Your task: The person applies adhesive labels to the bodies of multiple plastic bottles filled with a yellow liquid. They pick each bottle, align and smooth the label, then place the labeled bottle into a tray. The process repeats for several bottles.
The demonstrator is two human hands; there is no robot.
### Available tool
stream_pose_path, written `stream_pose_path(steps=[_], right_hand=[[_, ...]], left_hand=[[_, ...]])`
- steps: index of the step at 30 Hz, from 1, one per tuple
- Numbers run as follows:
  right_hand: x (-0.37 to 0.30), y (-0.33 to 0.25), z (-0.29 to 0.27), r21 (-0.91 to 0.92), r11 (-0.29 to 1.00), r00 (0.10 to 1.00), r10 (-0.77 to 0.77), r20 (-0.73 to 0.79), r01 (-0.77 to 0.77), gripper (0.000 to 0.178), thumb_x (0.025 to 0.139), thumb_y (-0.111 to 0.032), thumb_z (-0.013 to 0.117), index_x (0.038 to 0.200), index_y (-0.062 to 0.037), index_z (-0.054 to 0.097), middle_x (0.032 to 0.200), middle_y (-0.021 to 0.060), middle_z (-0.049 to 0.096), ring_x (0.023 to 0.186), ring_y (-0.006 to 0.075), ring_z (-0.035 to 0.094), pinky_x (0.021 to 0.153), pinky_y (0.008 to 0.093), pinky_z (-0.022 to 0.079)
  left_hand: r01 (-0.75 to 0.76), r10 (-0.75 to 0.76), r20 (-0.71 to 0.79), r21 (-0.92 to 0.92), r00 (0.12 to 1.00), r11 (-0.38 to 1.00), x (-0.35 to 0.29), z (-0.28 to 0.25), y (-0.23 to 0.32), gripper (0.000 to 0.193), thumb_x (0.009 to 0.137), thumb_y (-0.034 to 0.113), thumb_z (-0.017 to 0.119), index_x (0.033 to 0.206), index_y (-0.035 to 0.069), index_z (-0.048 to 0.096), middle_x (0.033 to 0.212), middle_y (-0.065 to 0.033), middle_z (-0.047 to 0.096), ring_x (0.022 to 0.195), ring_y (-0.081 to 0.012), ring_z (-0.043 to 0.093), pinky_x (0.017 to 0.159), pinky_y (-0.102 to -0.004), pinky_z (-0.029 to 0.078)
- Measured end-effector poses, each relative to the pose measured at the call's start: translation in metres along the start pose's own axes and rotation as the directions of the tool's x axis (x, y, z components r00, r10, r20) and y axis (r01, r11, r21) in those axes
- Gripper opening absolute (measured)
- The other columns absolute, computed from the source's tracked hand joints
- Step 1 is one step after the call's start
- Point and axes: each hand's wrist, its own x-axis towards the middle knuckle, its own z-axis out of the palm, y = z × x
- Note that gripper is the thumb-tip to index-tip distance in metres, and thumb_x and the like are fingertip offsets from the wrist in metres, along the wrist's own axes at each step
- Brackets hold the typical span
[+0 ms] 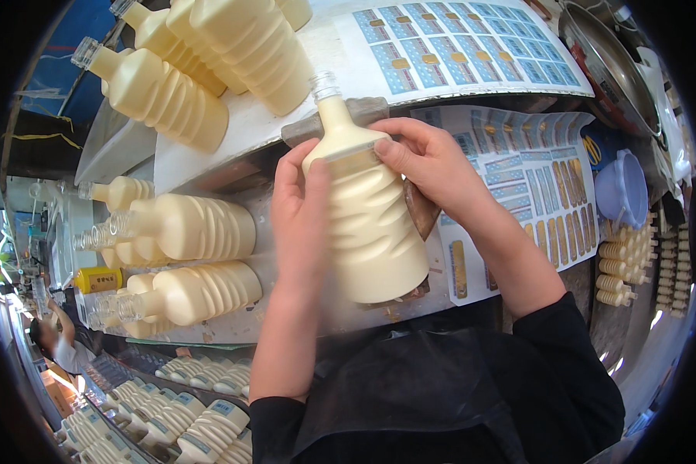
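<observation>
A cream bottle (370, 224) with ribbed sides and a clear threaded neck lies in front of me, its neck pointing away. A narrow greyish strip label (351, 153) runs across its shoulder. My right hand (429, 158) grips the bottle's right shoulder, its thumb pressed on the strip's right end. My left hand (300, 205), partly blurred, closes on the bottle's left side with the thumb near the strip's left end. Beneath the bottle is a brown support (421, 207), mostly hidden.
Label sheets (553, 176) lie to the right, with another sheet (421, 46) on the raised shelf. Cream bottles (209, 224) lie at left and stand on the shelf. Below left are labelled bottles (213, 429). A lavender bucket (622, 189) and metal pan (611, 58) are at right. Another person (69, 348) is far left.
</observation>
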Motion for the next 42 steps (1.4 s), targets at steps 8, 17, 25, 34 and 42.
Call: stream_pose_path(steps=[8,17,25,34,42], right_hand=[[0.0,0.007,0.005,0.089,0.996,0.998,-0.008,-0.06,0.013,0.044,0.095,-0.03,0.075,0.126,0.0,0.068,0.092,0.0058,0.071,0.086,0.0095,0.065,0.078,0.0258,0.052],[0.0,0.006,0.005,0.142,0.99,0.998,-0.006,-0.063,0.015,0.046,0.095,-0.028,0.075,0.128,0.0032,0.066,0.092,0.0041,0.07,0.085,0.0073,0.063,0.077,0.0234,0.05],[-0.001,0.004,0.002,0.075,0.997,0.999,0.031,-0.028,-0.029,0.038,0.101,-0.018,0.066,0.132,0.0037,0.062,0.111,0.0086,0.073,0.099,0.0093,0.067,0.088,0.0251,0.054],[-0.002,0.0,0.002,0.116,0.993,1.0,0.021,-0.008,-0.02,0.039,0.102,-0.021,0.067,0.132,0.0034,0.062,0.114,0.0093,0.073,0.102,0.0108,0.068,0.091,0.0262,0.054],[-0.002,0.004,0.001,0.148,0.989,1.0,0.009,0.009,-0.01,0.039,0.103,-0.021,0.067,0.132,0.0037,0.061,0.113,0.0087,0.073,0.101,0.0102,0.068,0.089,0.0251,0.055]], left_hand=[[-0.02,0.02,-0.001,-0.101,1.0,0.995,0.003,-0.002,-0.008,0.033,0.108,0.026,0.057,0.129,0.001,0.056,0.122,-0.0091,0.065,0.107,-0.0117,0.062,0.095,-0.0294,0.052],[-0.021,0.021,0.001,-0.14,1.0,0.99,0.007,-0.006,-0.011,0.031,0.11,0.025,0.052,0.129,0.001,0.058,0.12,-0.0091,0.065,0.107,-0.0113,0.061,0.095,-0.029,0.051],[-0.003,-0.01,-0.096,-0.13,0.995,0.992,0.003,0.002,-0.013,0.032,0.114,0.026,0.042,0.136,0.004,0.05,0.125,-0.0077,0.061,0.11,-0.0136,0.061,0.097,-0.0311,0.052],[0.074,-0.082,-0.03,-0.221,0.996,0.972,0.0,-0.003,-0.006,0.034,0.111,0.027,0.052,0.134,0.003,0.048,0.123,-0.008,0.058,0.11,-0.0132,0.058,0.097,-0.0295,0.05],[0.066,-0.068,-0.014,-0.124,0.998,0.99,-0.001,-0.002,-0.011,0.04,0.107,0.031,0.058,0.134,0.004,0.046,0.125,-0.0116,0.058,0.113,-0.0154,0.057,0.098,-0.0319,0.048]])
